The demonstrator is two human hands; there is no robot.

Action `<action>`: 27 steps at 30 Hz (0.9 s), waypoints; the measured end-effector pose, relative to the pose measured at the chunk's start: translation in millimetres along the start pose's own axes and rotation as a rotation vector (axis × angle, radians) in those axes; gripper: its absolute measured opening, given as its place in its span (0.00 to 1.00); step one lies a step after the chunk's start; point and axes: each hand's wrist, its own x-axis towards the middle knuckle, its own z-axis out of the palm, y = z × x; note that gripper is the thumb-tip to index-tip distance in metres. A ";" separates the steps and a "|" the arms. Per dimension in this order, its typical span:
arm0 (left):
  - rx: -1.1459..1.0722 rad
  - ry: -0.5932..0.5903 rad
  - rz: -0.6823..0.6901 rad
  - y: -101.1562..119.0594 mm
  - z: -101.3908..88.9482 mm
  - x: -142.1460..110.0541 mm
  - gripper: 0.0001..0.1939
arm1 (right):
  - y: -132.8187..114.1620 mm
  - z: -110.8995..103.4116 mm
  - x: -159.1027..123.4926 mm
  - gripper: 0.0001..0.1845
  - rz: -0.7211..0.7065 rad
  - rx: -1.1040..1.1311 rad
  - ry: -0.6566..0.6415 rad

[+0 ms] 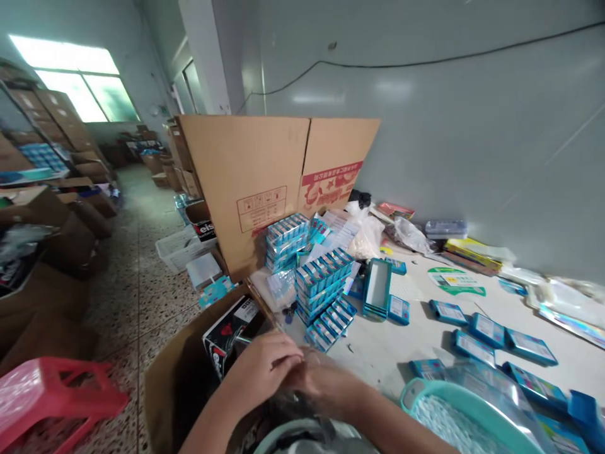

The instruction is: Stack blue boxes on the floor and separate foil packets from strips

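My left hand (267,364) and my right hand (326,381) meet low in the middle, above the edge of an open carton and the table. The left one is closed, its fingers pressed together against the right. Curled and slightly blurred, the right hand is closed too. Some see-through, shiny material (293,403) shows just under the fingers; what they hold is too hidden to make out. Beyond them stand stacked teal display boxes (321,284) with small packs in rows. A teal basin (276,441) lies partly in view below the hands.
A dark printed box (234,328) sits in the open carton (163,372) at left. Several blue packs (472,347) and a turquoise basket (411,391) of small pale pieces lie right. A tall cardboard sheet (255,164) stands behind. A red stool (61,391) is on the floor.
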 end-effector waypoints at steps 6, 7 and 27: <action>0.015 0.259 -0.166 -27.4 -13.2 -32.5 0.12 | 7.6 -22.1 4.9 0.19 0.170 0.081 0.118; 0.001 0.236 -0.158 -26.6 -11.7 -34.7 0.11 | 10.2 -19.0 6.8 0.17 0.175 0.163 0.137; -0.006 0.189 -0.017 -57.9 -20.5 -35.9 0.12 | -8.3 0.3 0.4 0.20 0.455 0.975 0.068</action>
